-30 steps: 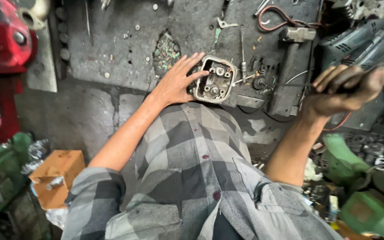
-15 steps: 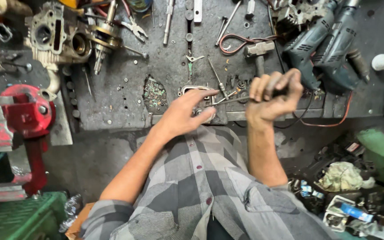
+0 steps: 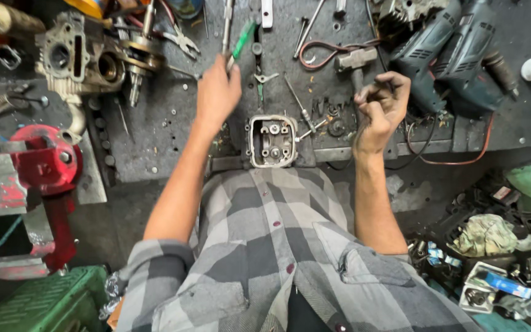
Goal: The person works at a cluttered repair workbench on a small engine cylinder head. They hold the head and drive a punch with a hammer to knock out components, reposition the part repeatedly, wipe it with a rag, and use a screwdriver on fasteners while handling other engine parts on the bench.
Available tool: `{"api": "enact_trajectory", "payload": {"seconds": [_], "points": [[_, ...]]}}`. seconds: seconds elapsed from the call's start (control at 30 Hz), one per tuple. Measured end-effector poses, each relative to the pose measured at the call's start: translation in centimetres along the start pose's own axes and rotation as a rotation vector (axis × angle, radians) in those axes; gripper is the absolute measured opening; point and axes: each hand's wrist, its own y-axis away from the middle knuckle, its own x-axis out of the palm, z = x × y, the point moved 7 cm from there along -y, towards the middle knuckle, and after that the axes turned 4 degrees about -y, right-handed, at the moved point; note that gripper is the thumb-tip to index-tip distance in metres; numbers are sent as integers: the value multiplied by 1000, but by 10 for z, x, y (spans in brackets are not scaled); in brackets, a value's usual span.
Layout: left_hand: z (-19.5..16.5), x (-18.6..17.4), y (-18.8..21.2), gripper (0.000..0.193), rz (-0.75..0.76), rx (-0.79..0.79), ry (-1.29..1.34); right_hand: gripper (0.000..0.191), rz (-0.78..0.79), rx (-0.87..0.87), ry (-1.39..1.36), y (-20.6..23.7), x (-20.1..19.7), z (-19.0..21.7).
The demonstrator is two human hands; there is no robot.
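A small metal engine cylinder head (image 3: 271,141) lies at the near edge of the dark workbench (image 3: 155,129), right in front of my chest. My left hand (image 3: 216,92) reaches past it to the far left and closes on the lower end of a green-handled screwdriver (image 3: 242,38). My right hand (image 3: 379,107) hovers to the right of the cylinder head, fingers curled into a loose fist around something small and dark that I cannot make out. A thin screwdriver (image 3: 299,104) lies between the two hands.
An engine crankcase (image 3: 75,55) sits at the bench's far left, a red vise (image 3: 44,160) at its left edge. A hammer (image 3: 354,61) and two dark green power drills (image 3: 450,49) lie at the right. A green crate (image 3: 44,301) and boxes of parts (image 3: 493,289) stand on the floor.
My left hand left the cylinder head and moved up to the green-handled screwdriver. My right hand has drifted to the right, still curled. My view has shifted over the bench.
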Motion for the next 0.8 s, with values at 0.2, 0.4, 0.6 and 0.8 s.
{"api": "enact_trajectory", "payload": {"seconds": [0.2,0.4,0.6,0.8], "points": [[27,25,-53,51,-152,81,225,46,6,188,54,30,-9,-35],[21,39,-75,54,-201,124,148,53,64,255,-81,36,7,-48],[23,40,-72,59,-237,145,180,56,147,272,-134,28,19,-44],[41,47,-63,58,-184,46,310,55,259,218,-160,25,35,-37]]}}
